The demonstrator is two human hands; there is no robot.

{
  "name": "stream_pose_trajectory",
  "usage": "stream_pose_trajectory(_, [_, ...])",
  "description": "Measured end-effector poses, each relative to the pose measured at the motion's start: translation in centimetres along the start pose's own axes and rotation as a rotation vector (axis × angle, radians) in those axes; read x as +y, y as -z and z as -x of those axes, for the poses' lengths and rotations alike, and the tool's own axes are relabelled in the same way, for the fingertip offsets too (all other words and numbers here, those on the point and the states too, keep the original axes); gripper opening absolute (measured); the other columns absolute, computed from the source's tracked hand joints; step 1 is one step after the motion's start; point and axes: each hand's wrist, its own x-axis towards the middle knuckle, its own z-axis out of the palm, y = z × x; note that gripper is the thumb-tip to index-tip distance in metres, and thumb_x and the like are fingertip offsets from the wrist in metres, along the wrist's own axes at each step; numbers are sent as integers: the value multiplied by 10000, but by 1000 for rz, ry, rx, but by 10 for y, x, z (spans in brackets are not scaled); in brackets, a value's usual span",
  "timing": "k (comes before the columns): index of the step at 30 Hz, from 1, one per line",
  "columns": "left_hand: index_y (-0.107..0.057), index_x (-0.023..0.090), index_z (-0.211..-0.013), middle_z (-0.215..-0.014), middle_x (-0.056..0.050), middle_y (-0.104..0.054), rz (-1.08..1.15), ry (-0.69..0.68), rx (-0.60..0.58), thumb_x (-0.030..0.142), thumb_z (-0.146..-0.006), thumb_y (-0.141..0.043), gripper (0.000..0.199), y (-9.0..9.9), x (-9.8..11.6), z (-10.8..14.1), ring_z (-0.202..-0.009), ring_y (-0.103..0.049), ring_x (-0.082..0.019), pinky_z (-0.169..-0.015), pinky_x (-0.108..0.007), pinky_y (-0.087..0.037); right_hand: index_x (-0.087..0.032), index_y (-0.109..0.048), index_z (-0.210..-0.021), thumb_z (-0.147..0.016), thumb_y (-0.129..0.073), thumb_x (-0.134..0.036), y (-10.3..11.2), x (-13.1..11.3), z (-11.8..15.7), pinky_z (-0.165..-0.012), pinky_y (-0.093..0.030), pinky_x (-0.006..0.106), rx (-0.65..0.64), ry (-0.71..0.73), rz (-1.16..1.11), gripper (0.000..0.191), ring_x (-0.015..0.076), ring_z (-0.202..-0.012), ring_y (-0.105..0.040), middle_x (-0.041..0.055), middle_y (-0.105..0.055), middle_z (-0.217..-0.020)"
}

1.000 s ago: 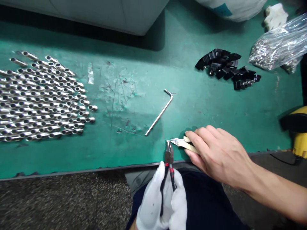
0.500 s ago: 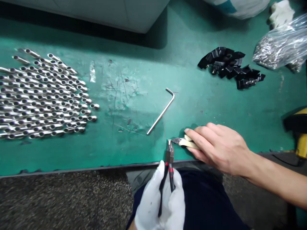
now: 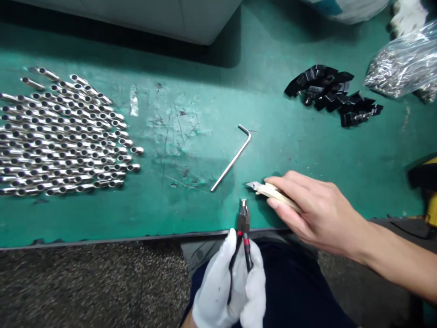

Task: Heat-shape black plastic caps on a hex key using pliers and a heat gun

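Fingers [image 3: 218, 269] gripping pliers [image 3: 243, 223], tool [image 3: 275, 191] in bare hand [image 3: 321, 214]

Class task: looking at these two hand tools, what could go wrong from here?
The bare right hand holds cream-handled pliers close to the red-banded pliers in the white-gloved left hand, so unprotected fingers might get pinched. Working beyond the green bench edge, a dropped piece could fall to the floor.

From where I stand, nothing can be read anywhere on the green bench [image 3: 205, 214]. The white sack [image 3: 351, 11] at the far right has a blue patch [image 3: 327, 5], but it is cut off with no legible lettering, and the red-banded pliers [image 3: 243, 225] show no readable marks.
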Motion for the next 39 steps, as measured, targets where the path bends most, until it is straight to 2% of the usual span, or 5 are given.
stream_pose_trajectory(4, [-667,135,-975,-678,-46,-664,-77,7,-20,580,-1033,-241,619,6,0,-5,-438,-630,-157,-371,-299,-552,-248,-598,-1251,-1073,-462,-344,19,-15,5,-732,-479,317,-184,-227,-250,244,192,-857,-622,35,-665,-1010])
stream_pose_trajectory(9, [-662,120,-985,-724,-62,-679,-81,-10,-25,571,-1038,-229,627,11,2,-12,-484,-657,-175,-402,-322,-569,-242,-652,-962,-1074,-458,-387,32,-28,3,-592,-461,301,-262,-297,-245,268,193,-693,-629,23,-700,-849])
stream_pose_trajectory(17, [-677,106,-975,-740,-83,-690,-60,-24,-51,583,-1030,-245,645,11,1,-15,-489,-661,-184,-399,-317,-563,-266,-586,-879,-1094,-368,-471,32,-32,-3,-612,-429,317,-362,-425,-322,368,176,-677,-571,-11,-661,-806])
stream_pose_trajectory(33, [-626,120,-968,-671,-51,-659,-238,-105,84,571,-1036,-204,621,8,-4,-12,-388,-589,-157,-329,-258,-469,-284,-592,-867,-1090,-339,-517,38,-32,-13,-551,-403,307,-417,-406,-277,410,164,-639,-588,-32,-669,-766])
stream_pose_trajectory(39, [-615,132,-942,-647,-41,-655,-321,-129,104,550,-1044,-209,592,7,-3,-9,-362,-578,-140,-320,-210,-410,-280,-625,-834,-1095,-305,-469,48,-28,-28,-501,-383,314,-519,-340,-229,454,167,-554,-576,-25,-656,-683])
